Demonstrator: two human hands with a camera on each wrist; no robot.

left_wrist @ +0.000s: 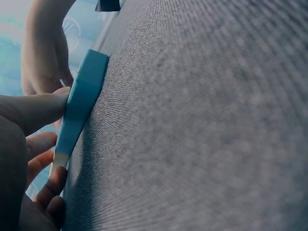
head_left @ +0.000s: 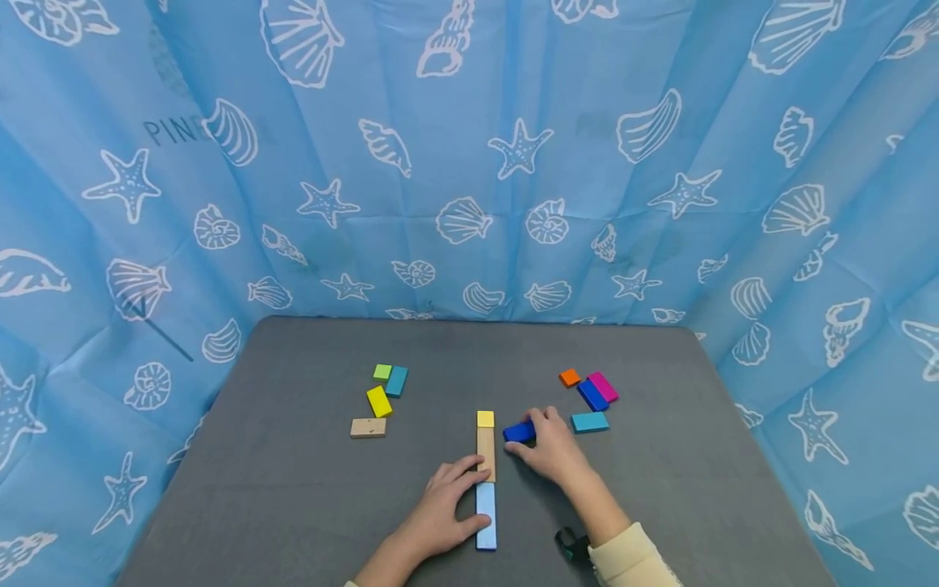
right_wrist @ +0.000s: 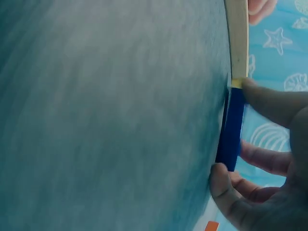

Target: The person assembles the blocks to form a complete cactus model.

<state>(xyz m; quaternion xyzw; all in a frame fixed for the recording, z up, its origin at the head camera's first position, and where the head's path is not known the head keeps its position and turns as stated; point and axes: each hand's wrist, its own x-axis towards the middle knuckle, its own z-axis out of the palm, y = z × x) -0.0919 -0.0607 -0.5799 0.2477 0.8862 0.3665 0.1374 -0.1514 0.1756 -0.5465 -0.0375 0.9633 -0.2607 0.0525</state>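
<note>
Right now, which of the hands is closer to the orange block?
Right. In the head view, the right hand is below the orange block, holding a dark blue block; the left hand is farther down and left, touching the light blue block.

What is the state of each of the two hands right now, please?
Left hand: open, touching the light blue block.
Right hand: closed, holding a dark blue block.

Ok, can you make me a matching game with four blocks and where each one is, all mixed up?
1. Light green block
2. Pink block
3. Pale blue block
4. Dark blue block nearest the middle row

A. at the row's end closest to the person
B. held in the right grip
C. in the left group
D. in the right group

Pairs: 1-C, 2-D, 3-A, 4-B
</note>
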